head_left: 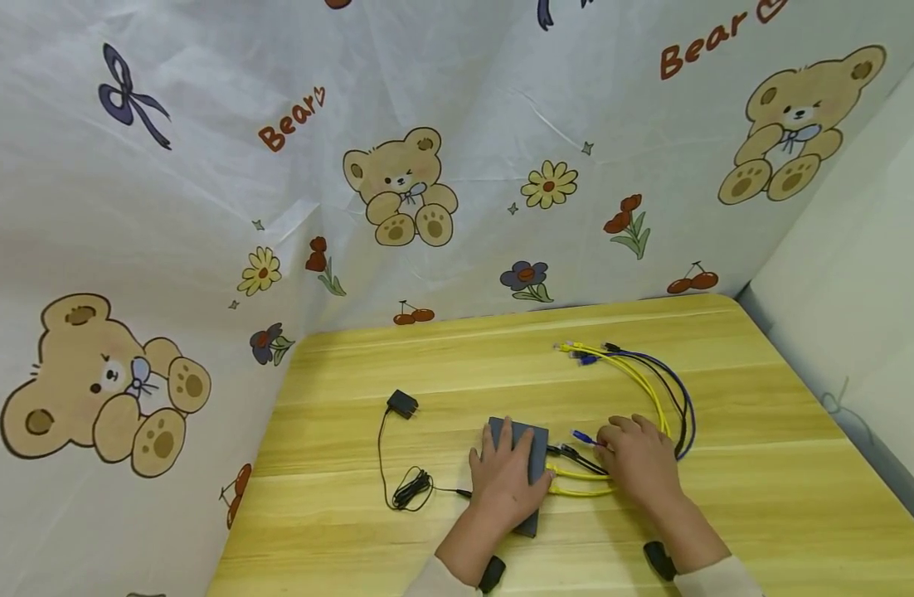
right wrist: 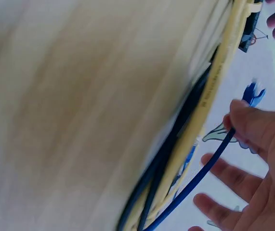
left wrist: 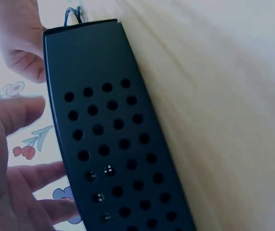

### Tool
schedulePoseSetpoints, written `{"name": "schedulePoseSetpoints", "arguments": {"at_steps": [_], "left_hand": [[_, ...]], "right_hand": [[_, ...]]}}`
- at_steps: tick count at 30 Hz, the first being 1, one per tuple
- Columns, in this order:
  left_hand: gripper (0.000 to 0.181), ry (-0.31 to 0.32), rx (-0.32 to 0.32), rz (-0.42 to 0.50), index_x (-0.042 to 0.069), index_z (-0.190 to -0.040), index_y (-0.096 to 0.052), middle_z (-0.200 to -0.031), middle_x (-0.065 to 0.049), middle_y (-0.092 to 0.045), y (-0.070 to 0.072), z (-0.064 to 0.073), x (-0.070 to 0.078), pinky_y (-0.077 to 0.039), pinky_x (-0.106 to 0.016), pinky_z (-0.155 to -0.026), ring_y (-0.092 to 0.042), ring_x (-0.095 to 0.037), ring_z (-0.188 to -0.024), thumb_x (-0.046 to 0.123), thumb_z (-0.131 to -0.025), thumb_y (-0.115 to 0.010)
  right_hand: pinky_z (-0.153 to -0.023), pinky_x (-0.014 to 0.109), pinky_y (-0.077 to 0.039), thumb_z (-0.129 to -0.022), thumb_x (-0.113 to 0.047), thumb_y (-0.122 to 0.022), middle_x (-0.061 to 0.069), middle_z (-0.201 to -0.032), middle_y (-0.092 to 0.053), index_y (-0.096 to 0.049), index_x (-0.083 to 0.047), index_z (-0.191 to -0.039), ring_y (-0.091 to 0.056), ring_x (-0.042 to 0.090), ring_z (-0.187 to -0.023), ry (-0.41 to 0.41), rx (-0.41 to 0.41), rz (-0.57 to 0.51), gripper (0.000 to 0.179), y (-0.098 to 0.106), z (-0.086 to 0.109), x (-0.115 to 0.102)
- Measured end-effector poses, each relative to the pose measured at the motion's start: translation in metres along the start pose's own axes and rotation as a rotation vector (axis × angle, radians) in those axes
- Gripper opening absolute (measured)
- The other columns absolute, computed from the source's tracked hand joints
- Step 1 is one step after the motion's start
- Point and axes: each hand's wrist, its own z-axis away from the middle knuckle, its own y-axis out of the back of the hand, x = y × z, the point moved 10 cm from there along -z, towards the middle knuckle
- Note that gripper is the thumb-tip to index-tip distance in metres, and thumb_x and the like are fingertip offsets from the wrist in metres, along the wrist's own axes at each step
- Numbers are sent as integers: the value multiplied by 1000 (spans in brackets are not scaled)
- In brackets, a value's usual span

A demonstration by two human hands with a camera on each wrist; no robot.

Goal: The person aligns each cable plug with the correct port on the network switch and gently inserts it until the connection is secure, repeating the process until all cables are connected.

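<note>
A dark grey network switch (head_left: pixel 527 522) lies on the wooden table; its perforated side (left wrist: pixel 113 134) fills much of the left wrist view. My left hand (head_left: pixel 504 479) rests flat on top with fingers spread, the thumb at the edge where cables go in. My right hand (head_left: pixel 639 456) pinches a blue network cable (right wrist: pixel 195 180) between thumb and finger, just behind its plug (head_left: pixel 582 435). That plug points at the switch, a short gap away from it. Yellow cables (head_left: pixel 582 492) and black cables (head_left: pixel 587 462) run from the switch's right edge, passing below my right hand.
Left of the switch lies a black power adapter (head_left: pixel 402 404), its bundled cord (head_left: pixel 412 490) leading to the switch. The cables' far ends (head_left: pixel 587 355) lie toward the back of the table (head_left: pixel 337 448). A bear-print cloth (head_left: pixel 472 99) hangs behind and to the left.
</note>
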Motion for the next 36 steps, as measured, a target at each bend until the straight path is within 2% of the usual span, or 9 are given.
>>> {"name": "schedulePoseSetpoints", "arguments": {"at_steps": [5, 11, 15, 19, 25, 32, 36], "left_hand": [[51, -81, 61, 41, 31, -141, -57, -157, -9, -39, 8, -1, 12, -29, -73, -104, -27, -43, -146, 51, -95, -63], [42, -173, 131, -17, 35, -136, -61, -151, -2, -48, 13, 2, 24, -37, -67, -102, -39, -36, -141, 49, -96, -61], [36, -202, 164, -44, 40, -132, -64, -148, 0, -51, 13, 2, 29, -40, -66, -99, -42, -35, -138, 49, -97, -59], [28, -221, 191, -28, 40, -121, -71, -144, 0, -55, 14, 2, 31, -40, -67, -98, -44, -35, -137, 46, -95, -62], [20, -253, 196, -32, 42, -109, -75, -138, 8, -58, 17, 5, 35, -40, -63, -101, -46, -29, -135, 47, -95, -61], [21, -265, 165, -23, 43, -109, -75, -139, 8, -58, 16, 7, 38, -40, -59, -103, -44, -28, -137, 48, -96, -61], [22, -267, 149, -11, 43, -111, -75, -140, 8, -58, 16, 7, 39, -39, -58, -104, -43, -28, -138, 48, -96, -61]], "right_hand": [[-92, 74, -39, -82, -23, -82, 15, -122, -68, -72, -22, -86, -53, 51, -121, 96, 49, 60, 11, 10, 4, -18], [-92, 72, -41, -80, -24, -83, 11, -120, -70, -72, -23, -86, -56, 48, -121, 184, 86, 107, 13, 17, 12, -39], [-94, 72, -40, -79, -25, -84, 8, -121, -70, -73, -25, -87, -55, 46, -123, 212, 75, 94, 13, 14, 16, -47], [-94, 72, -40, -79, -25, -85, 7, -121, -70, -73, -26, -85, -55, 46, -123, 240, 75, 81, 14, 14, 19, -53], [-95, 71, -40, -81, -25, -82, 6, -121, -70, -72, -26, -83, -56, 44, -123, 247, 70, 58, 11, 15, 22, -55], [-95, 65, -43, -77, -26, -86, 4, -121, -70, -78, -23, -98, -56, 40, -123, 266, 65, 19, 23, 11, 26, -59], [-96, 63, -43, -76, -25, -87, 1, -118, -71, -79, -22, -98, -56, 37, -124, 266, 65, 2, 24, 12, 27, -60]]}}
